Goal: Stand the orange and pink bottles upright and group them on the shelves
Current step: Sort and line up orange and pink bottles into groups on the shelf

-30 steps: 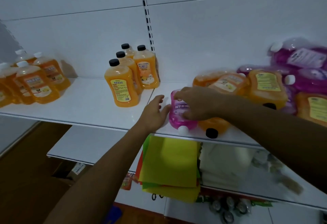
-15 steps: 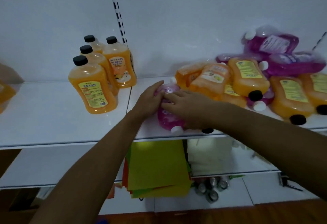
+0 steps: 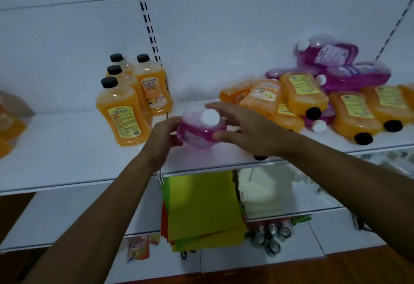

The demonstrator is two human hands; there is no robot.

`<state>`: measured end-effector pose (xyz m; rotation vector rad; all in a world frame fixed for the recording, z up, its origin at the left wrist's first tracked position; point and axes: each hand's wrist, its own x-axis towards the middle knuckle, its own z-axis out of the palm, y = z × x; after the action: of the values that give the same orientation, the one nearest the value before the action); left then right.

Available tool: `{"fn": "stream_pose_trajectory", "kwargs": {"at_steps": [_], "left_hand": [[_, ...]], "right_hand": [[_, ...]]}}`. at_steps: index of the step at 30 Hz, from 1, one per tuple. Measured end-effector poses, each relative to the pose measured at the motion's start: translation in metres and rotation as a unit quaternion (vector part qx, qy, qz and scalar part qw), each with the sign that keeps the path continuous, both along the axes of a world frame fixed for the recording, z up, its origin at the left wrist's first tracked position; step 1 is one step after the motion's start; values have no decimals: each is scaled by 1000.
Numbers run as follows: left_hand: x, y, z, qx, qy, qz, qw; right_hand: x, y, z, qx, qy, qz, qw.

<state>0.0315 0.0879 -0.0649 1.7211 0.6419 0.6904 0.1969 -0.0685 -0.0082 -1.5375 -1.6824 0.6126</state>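
A pink bottle [image 3: 199,132] with a white cap is lifted off the white shelf [image 3: 67,149], its cap pointing toward me. My left hand [image 3: 163,138] grips its left side and my right hand [image 3: 242,129] grips its right side with thumb below and fingers over the top. Several orange bottles with black caps [image 3: 125,113] stand upright to the left. A pile of orange bottles [image 3: 300,97] and pink bottles [image 3: 336,64] lies on its side at the right of the shelf.
More orange bottles [image 3: 9,126] sit at the far left edge. On the lower shelf lie yellow and green sheets [image 3: 201,205] and white cloths [image 3: 264,191]. Several cans [image 3: 271,236] and a packet [image 3: 139,248] lie below.
The pink bottle lay on the shelf with its cap at the front edge; both hands have now lifted and tilted it so the cap faces me. The camera view has shifted right.
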Motion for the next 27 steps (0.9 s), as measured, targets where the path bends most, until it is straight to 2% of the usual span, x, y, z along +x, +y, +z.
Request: {"fn": "stream_pose_trajectory", "kwargs": {"at_steps": [1, 3, 8, 12, 15, 20, 24, 27], "left_hand": [[-5, -8, -1, -32, -9, -14, 999], [-11, -30, 3, -89, -32, -35, 995], [10, -102, 16, 20, 46, -44, 998], [58, -166, 27, 61, 22, -98, 993], [108, -210, 26, 98, 19, -144, 985], [206, -284, 24, 135, 7, -230, 964], [284, -335, 20, 139, 21, -289, 947], [339, -368, 21, 145, 18, -316, 937]], "right_hand": [[1, -4, 3, 2, 62, -3, 998], [7, -14, 12, 8, 117, -31, 993], [41, -64, 25, -2, 189, -71, 979], [81, -136, 31, 38, 32, -118, 992], [116, -194, 34, 48, -19, -178, 983], [181, -294, 31, 54, 10, -301, 952], [228, -360, 29, 65, -9, -428, 901], [258, -394, 30, 82, -2, -480, 873]]}}
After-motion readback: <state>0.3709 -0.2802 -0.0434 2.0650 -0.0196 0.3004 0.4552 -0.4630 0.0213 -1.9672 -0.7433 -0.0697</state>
